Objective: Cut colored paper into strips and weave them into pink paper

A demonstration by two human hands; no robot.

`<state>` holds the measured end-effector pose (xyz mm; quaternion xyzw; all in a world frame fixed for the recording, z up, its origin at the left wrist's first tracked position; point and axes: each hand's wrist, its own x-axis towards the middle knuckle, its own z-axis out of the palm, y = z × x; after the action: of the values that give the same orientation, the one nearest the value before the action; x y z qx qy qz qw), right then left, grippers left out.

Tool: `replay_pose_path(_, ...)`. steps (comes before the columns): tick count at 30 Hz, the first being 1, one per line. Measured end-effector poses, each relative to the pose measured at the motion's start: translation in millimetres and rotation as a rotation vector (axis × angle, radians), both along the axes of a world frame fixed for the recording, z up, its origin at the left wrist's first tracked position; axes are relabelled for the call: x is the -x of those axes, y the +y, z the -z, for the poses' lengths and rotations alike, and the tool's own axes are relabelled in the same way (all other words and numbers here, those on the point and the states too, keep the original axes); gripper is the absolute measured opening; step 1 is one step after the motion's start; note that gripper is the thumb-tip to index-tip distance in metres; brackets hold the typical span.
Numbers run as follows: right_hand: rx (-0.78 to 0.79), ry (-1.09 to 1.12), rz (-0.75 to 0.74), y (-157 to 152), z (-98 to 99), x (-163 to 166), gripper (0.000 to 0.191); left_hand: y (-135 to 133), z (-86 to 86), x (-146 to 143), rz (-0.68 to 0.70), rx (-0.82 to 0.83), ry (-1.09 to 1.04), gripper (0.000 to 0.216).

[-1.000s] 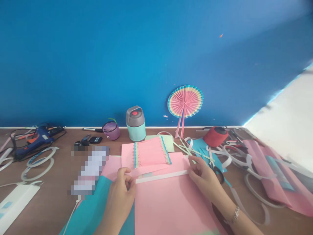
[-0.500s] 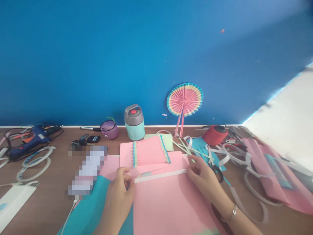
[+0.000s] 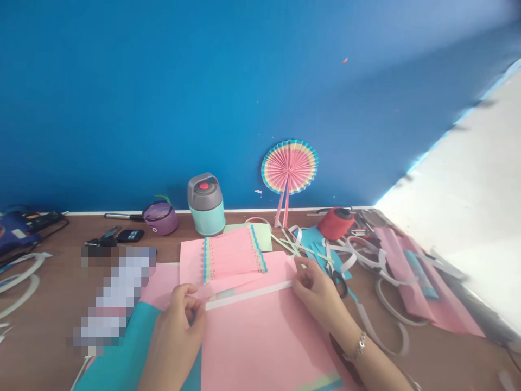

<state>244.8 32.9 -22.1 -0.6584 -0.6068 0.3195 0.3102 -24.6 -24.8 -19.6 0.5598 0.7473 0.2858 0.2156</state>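
Note:
A narrow white strip (image 3: 250,294), perhaps paper or tape, stretches between my two hands across a pink paper sheet (image 3: 260,331). My left hand (image 3: 179,328) is closed at the strip's left end, thumb and fingers pinched together. My right hand (image 3: 317,293) pinches the other end, slightly farther back. Just beyond the strip lies a pleated pink paper piece (image 3: 232,252) with blue and cream bands along its two sides. Teal paper (image 3: 126,347) lies under my left forearm. Black-handled scissors (image 3: 338,282) rest just right of my right hand.
A round pleated fan (image 3: 290,165) leans on the blue wall. Along the back stand a purple cup (image 3: 160,218), a mint jar (image 3: 207,212) and a red object (image 3: 336,222). White curled strips (image 3: 362,255) and folded pink paper (image 3: 407,277) lie right; a blurred-out phone-like object (image 3: 118,296) lies left.
The view has turned slightly right, so everything appears farther left. Both hands stay at the ends of the white strip. More of the pink sheet's coloured near edge shows.

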Motion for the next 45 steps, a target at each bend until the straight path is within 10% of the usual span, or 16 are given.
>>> replay_pose_path(45,-0.055,-0.198,-0.025,-0.7,2.8,3.9,0.040,0.5,6.0,-0.2,0.039,-0.056,0.149,0.019)
